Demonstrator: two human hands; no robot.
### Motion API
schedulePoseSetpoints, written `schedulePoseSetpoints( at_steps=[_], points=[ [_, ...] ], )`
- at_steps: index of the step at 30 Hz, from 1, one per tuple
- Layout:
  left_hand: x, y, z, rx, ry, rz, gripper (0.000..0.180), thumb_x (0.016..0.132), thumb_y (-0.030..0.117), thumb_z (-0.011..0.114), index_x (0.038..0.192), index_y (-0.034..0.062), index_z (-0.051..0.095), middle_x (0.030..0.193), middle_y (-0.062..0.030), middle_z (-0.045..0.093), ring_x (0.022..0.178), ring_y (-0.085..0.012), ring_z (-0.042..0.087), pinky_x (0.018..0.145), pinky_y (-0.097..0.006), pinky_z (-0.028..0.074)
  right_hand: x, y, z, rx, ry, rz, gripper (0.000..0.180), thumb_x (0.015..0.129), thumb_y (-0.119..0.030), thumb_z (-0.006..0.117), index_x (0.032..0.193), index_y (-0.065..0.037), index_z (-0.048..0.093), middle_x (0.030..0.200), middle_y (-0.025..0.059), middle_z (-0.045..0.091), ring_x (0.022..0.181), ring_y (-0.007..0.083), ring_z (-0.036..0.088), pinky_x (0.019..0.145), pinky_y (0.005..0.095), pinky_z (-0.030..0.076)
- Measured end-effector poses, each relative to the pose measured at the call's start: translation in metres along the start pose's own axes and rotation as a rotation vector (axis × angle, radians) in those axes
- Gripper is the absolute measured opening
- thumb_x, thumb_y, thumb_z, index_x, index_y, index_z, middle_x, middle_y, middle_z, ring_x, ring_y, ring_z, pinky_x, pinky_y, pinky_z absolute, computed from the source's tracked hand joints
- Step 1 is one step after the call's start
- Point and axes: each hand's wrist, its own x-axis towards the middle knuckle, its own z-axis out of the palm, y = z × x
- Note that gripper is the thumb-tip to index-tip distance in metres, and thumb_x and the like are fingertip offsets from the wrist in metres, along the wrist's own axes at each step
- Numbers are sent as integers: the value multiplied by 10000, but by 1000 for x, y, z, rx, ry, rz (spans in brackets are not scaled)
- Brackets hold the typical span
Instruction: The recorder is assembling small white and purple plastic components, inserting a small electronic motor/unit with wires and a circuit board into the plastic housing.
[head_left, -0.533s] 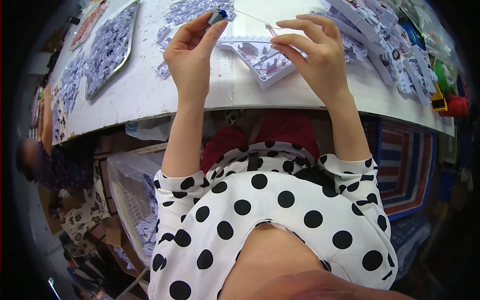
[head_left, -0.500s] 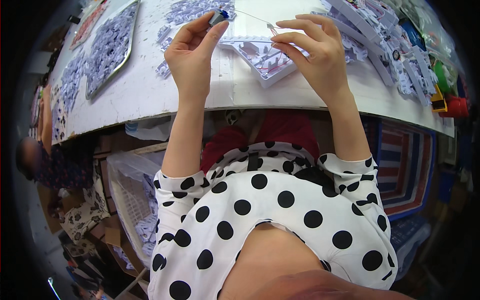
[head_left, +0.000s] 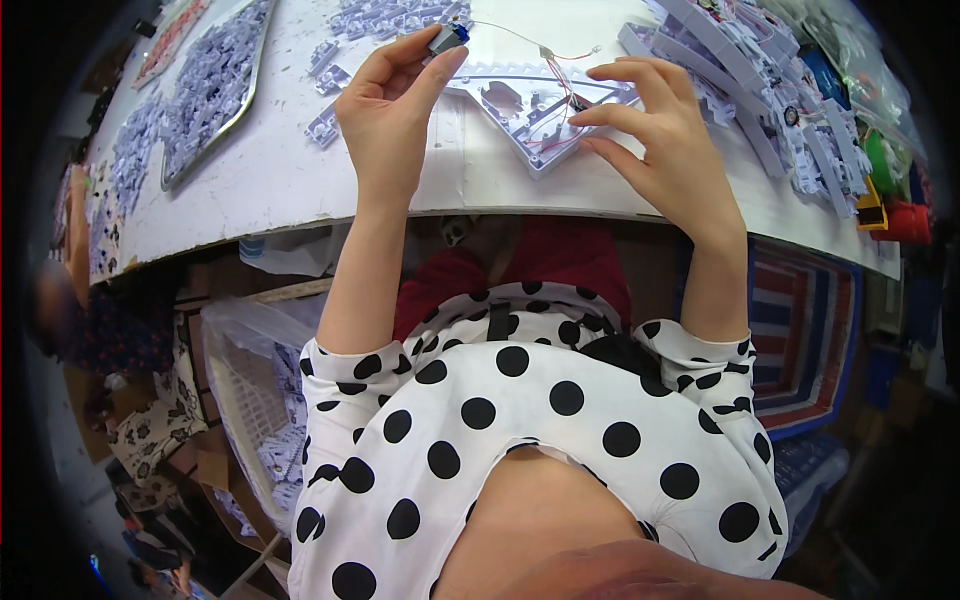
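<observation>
Between the thumb and fingers of my left hand (head_left: 388,115) is a small grey motor (head_left: 444,41) with a blue end, held above the table. A thin wire (head_left: 505,30) runs from it to a white connector, and red and white wires (head_left: 556,70) hang from there. Below lies a pale lavender plastic housing (head_left: 540,160), roughly triangular, with moulded posts and wires inside. My right hand (head_left: 665,150) is over the housing's right side, fingers apart, its fingertips by the wires and a small dark part (head_left: 580,102). Whether they touch is hard to tell.
A metal tray (head_left: 250,105) heaped with small lavender parts stands at left, and loose parts (head_left: 390,17) lie at the back. Long plastic housings (head_left: 710,45) are piled at right, near a red container (head_left: 905,222). Another person's arm (head_left: 76,220) is at far left.
My right hand has let go of the wires and moved right and toward me, its fingers spreading. The wires now hang down over the housing. My left hand keeps the motor, shifted slightly right.
</observation>
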Motion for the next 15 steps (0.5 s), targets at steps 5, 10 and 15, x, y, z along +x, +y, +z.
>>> schedulePoseSetpoints(
  at_steps=[5, 10, 15],
  points=[
    [-4, 0, 1, 35, 8, -7, 302, 860, 37, 807, 1145, -25, 726, 995, -74, 747, 882, -84, 684, 795, -199, 538, 5, 8, 6, 161, -22, -24, 121, 808, -100, 779, 926, -127, 767, 1173, 36, 665, 1184, 279, 549, 1010, 392, 455],
    [-7, 0, -3, 67, -1, -19, 304, 859, 34, 805, 1147, -21, 727, 985, -66, 745, 881, -84, 684, 793, -201, 543, 1, 11, 9, 246, -33, 59, 124, 810, -89, 775, 927, -131, 769, 1165, 40, 676, 1159, 277, 568, 985, 387, 469],
    [-9, 1, -3, 52, 8, -27, 302, 861, 33, 802, 1148, -21, 726, 985, -64, 744, 883, -84, 684, 801, -203, 545, -1, 11, 9, 296, -49, 87, 133, 805, -104, 783, 935, -126, 771, 1132, 36, 689, 1136, 268, 587, 957, 382, 477]
  ],
)
